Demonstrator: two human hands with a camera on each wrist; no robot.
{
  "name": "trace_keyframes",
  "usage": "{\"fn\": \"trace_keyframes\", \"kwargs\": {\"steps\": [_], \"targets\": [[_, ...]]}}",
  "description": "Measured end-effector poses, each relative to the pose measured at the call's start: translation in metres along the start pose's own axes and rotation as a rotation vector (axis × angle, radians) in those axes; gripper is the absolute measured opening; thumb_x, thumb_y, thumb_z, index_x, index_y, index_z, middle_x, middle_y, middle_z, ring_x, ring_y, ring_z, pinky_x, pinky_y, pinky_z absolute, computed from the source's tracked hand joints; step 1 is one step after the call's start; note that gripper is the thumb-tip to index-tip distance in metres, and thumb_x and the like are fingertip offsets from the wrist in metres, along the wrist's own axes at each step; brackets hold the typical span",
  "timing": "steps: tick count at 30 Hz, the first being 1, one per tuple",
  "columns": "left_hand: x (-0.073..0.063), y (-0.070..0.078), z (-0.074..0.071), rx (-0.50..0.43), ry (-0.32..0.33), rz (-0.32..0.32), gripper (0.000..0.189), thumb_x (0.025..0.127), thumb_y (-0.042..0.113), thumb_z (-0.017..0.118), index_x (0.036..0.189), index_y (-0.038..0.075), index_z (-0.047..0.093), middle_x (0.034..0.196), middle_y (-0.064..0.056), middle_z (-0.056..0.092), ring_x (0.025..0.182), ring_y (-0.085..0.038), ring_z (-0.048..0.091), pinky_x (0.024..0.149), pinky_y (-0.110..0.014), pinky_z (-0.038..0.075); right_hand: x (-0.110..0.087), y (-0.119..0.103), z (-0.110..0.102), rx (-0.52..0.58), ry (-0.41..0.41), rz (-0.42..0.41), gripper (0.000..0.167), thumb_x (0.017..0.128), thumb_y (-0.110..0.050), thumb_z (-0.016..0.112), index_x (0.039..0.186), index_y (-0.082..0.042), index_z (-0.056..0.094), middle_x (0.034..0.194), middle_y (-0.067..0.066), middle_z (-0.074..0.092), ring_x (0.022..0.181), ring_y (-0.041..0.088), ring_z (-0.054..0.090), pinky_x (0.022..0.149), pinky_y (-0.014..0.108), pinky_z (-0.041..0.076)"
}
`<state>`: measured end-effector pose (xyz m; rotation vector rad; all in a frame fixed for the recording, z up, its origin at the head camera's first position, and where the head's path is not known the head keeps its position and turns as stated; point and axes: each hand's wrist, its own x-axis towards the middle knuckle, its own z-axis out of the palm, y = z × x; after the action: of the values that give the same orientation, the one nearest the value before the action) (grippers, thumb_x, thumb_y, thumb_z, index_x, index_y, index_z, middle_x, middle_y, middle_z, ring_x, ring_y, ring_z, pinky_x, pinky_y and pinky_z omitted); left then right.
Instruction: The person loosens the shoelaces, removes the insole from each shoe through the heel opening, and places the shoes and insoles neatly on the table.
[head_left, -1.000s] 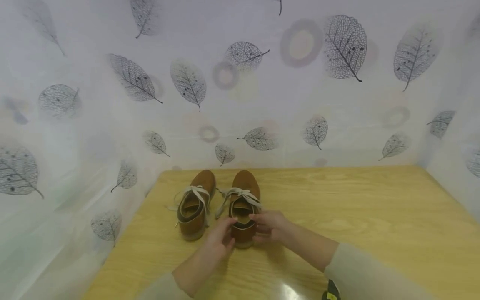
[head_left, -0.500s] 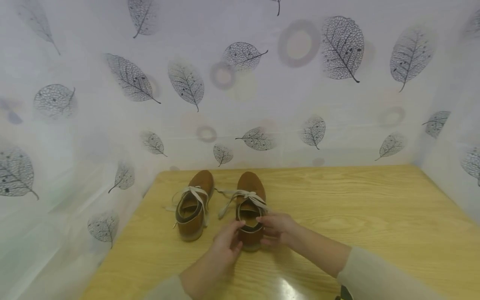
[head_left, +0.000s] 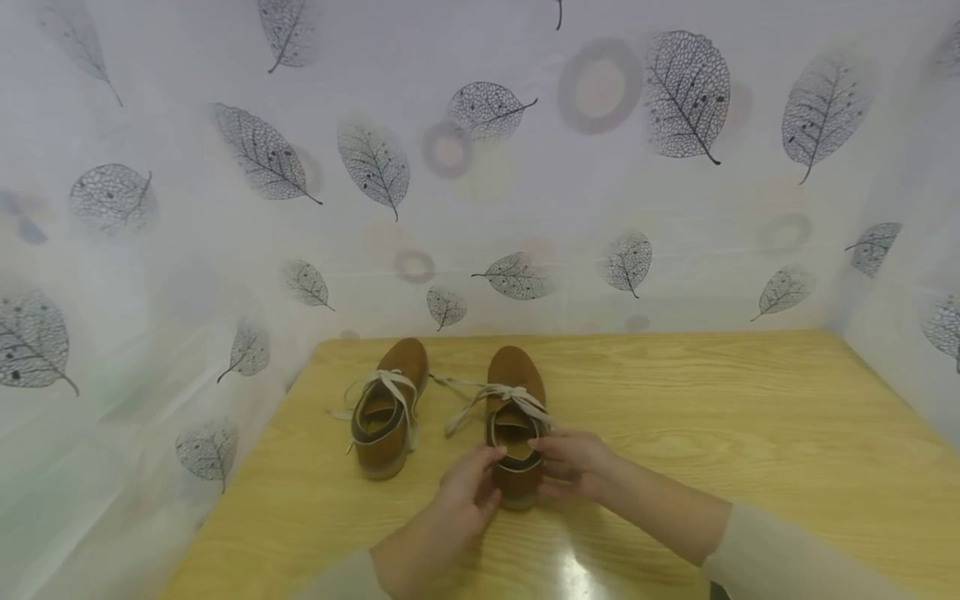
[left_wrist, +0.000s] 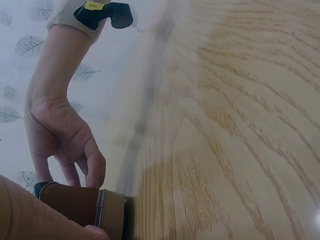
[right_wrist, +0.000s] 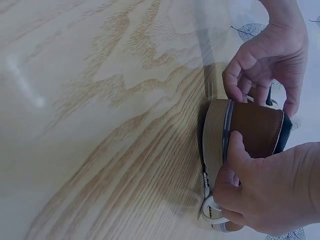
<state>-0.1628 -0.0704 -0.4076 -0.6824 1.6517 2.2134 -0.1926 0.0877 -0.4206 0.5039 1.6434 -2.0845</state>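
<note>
Two brown suede shoes with cream laces stand on a wooden table (head_left: 712, 400), toes toward the far wall. The left shoe (head_left: 386, 412) stands alone. My left hand (head_left: 468, 487) and right hand (head_left: 572, 460) grip the heel of the right shoe (head_left: 516, 392) from either side. In the right wrist view my right hand (right_wrist: 265, 192) has its thumb on the ribbed sole of the shoe (right_wrist: 252, 127), and the left hand (right_wrist: 265, 55) curls over the collar. In the left wrist view the right hand's fingers (left_wrist: 70, 150) hold the heel (left_wrist: 80, 205).
Leaf-patterned white sheeting (head_left: 480, 167) walls in the table at the back and on both sides. Loose lace ends (head_left: 450, 387) lie between the two shoes. Bare wood (head_left: 750, 417) stretches to the right of the shoes.
Both hands have slid the right shoe rightward and slightly nearer, widening the gap to the left shoe. The left shoe has stayed put.
</note>
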Motion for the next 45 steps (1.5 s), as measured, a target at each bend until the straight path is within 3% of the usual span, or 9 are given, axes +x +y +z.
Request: {"fn": "trace_keyframes", "kwargs": {"steps": [6, 12, 29, 39, 45], "targets": [[-0.006, -0.003, 0.006, 0.015, -0.012, -0.003, 0.071, 0.082, 0.017, 0.069, 0.143, 0.005, 0.035, 0.142, -0.023, 0.040, 0.110, -0.026, 0.048, 0.082, -0.027, 0.041, 0.025, 0.019, -0.018, 0.001, 0.000, 0.002, 0.047, 0.079, -0.015, 0.074, 0.121, -0.005, 0.055, 0.122, 0.021, 0.058, 0.109, 0.036, 0.059, 0.078, 0.048, 0.055], [-0.010, -0.006, 0.012, 0.023, -0.016, -0.006, 0.072, 0.082, 0.018, 0.069, 0.143, 0.004, 0.034, 0.142, -0.020, 0.042, 0.113, -0.028, 0.047, 0.084, -0.029, 0.040, 0.031, 0.028, -0.031, -0.002, -0.020, -0.006, 0.046, 0.079, -0.018, 0.075, 0.120, -0.007, 0.058, 0.124, 0.021, 0.056, 0.111, 0.036, 0.058, 0.081, 0.049, 0.055], [-0.018, -0.016, 0.023, 0.024, -0.049, -0.020, 0.073, 0.081, 0.017, 0.070, 0.143, 0.004, 0.035, 0.138, -0.023, 0.041, 0.114, -0.030, 0.045, 0.087, -0.033, 0.044, 0.012, 0.025, -0.050, -0.019, -0.015, 0.017, 0.044, 0.079, -0.021, 0.075, 0.117, -0.008, 0.057, 0.130, 0.023, 0.045, 0.109, 0.033, 0.058, 0.083, 0.047, 0.054], [-0.025, -0.022, 0.033, -0.015, -0.083, -0.031, 0.076, 0.081, 0.016, 0.070, 0.144, 0.001, 0.029, 0.141, -0.028, 0.035, 0.118, -0.034, 0.042, 0.090, -0.034, 0.044, 0.003, 0.028, -0.061, -0.029, 0.035, 0.025, 0.056, 0.078, -0.031, 0.077, 0.119, -0.003, 0.051, 0.119, 0.019, 0.056, 0.100, 0.028, 0.061, 0.084, 0.043, 0.054], [-0.026, -0.031, 0.045, -0.084, -0.139, -0.051, 0.078, 0.084, 0.013, 0.067, 0.145, -0.001, 0.022, 0.142, -0.026, 0.039, 0.126, -0.039, 0.041, 0.103, -0.050, 0.038, -0.012, 0.027, -0.066, -0.014, 0.111, 0.026, 0.076, 0.078, -0.034, 0.076, 0.131, 0.005, 0.039, 0.122, 0.026, 0.053, 0.098, 0.026, 0.060, 0.084, 0.038, 0.054]]}}
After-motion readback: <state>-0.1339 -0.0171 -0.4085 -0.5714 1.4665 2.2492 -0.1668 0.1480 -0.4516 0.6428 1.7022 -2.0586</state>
